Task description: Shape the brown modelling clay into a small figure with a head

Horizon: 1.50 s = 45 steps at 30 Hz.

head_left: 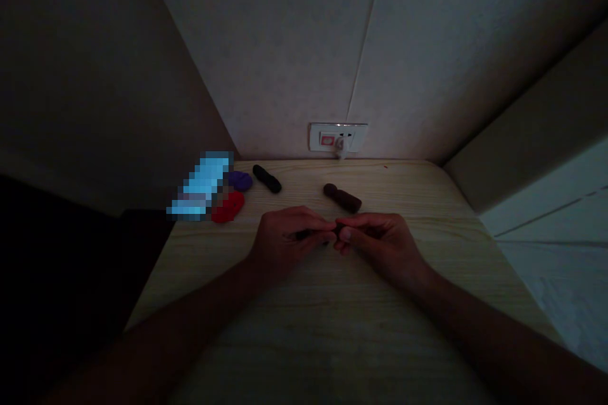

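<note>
Brown, as far as the dim light tells, a small piece of clay (339, 230) sits between the two hands, over the middle of the table (332, 316); whether it touches the wood, I cannot tell. Shaping by fingertip seems to be the step in hand. From here the work appears to call for small, even pressure and slight turns, as a hard squeeze could flatten so small a bit.

On the left hand (289, 234), thumb and index finger close in from nine o'clock, tips almost together at the piece's edge. On the right hand (384, 243), thumb and index finger pinch it from three o'clock, the gap no wider than the piece; its other fingers curl beneath. A dark patch inside the left hand's curl may be shadow or more clay.

At twelve o'clock from the piece, just beyond the fingers, lies a brown figure (342, 198) with a rounded end. Towards ten o'clock lie a black roll (267, 178) and a purple lump (240, 181); nearer nine, a red lump (229, 207).
</note>
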Each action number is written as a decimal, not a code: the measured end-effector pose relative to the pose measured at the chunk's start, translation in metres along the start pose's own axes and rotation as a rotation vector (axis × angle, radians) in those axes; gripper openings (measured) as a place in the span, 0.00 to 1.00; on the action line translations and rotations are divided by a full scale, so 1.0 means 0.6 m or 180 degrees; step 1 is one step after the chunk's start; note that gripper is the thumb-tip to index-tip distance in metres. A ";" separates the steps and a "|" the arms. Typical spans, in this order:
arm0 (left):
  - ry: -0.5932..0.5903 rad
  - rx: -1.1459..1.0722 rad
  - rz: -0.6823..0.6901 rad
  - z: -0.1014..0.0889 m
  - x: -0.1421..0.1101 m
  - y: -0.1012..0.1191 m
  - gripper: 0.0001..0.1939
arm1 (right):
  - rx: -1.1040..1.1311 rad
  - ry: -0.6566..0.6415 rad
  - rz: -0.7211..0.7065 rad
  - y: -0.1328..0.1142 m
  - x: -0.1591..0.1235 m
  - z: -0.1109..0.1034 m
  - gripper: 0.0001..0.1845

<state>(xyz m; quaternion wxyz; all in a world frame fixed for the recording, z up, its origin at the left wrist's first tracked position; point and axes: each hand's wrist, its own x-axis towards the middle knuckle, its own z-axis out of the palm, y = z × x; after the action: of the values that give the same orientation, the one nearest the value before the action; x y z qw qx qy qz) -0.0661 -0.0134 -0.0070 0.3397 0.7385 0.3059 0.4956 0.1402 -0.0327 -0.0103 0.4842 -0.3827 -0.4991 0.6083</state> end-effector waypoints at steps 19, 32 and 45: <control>-0.0201 -0.0733 -0.0837 0.011 -0.009 -0.006 0.04 | -0.0133 0.0114 0.0086 -0.001 0.000 0.001 0.11; -0.0203 -0.0791 -0.0878 0.005 0.003 0.003 0.04 | 0.0140 -0.0251 0.0148 0.002 -0.004 -0.002 0.12; -0.0314 -0.0706 -0.0891 0.002 0.003 0.002 0.05 | 0.0321 -0.0342 0.0083 0.012 -0.007 -0.009 0.13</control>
<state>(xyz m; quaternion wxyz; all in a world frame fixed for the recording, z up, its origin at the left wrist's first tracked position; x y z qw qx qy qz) -0.0640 -0.0129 -0.0051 0.4993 0.6701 0.3321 0.4375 0.1449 -0.0356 -0.0184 0.4674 -0.3311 -0.4881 0.6586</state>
